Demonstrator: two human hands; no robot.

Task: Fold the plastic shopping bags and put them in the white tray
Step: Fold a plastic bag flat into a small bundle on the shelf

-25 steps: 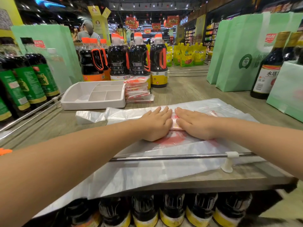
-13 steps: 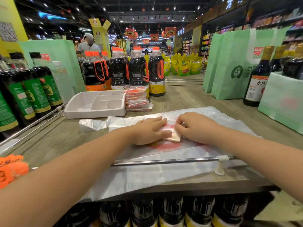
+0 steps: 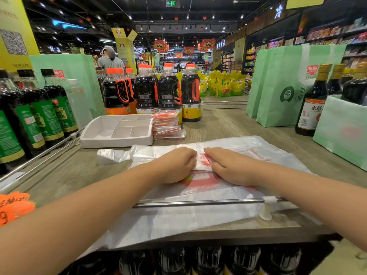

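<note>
**Folding nearly done, nothing in the tray yet**

The left hand [image 3: 176,165] and right hand [image 3: 228,168] both curl their fingers onto a small folded bag [image 3: 205,161], gripping its edges. It lies on loose bags [image 3: 258,153] spread over the surface [image 3: 228,126]. The white tray [image 3: 119,142] holds nothing visible. A stack of folded bags [image 3: 167,126] sits just beside it. This fold looks almost finished, and every bag has yet to go into the tray.

We read the red 加加 logo on the green bag [image 3: 278,80] at right, above a round mark with 零. The dark bottle [image 3: 312,104] beside it is labelled 水塔. An orange price tag [image 3: 14,207] shows a 9. Overhead hang a green arrow exit sign [image 3: 172,3] and a lit sign [image 3: 278,11] reading 冷. The red print on the plastic bag [image 3: 178,217] is too blurred for us to read.
</note>
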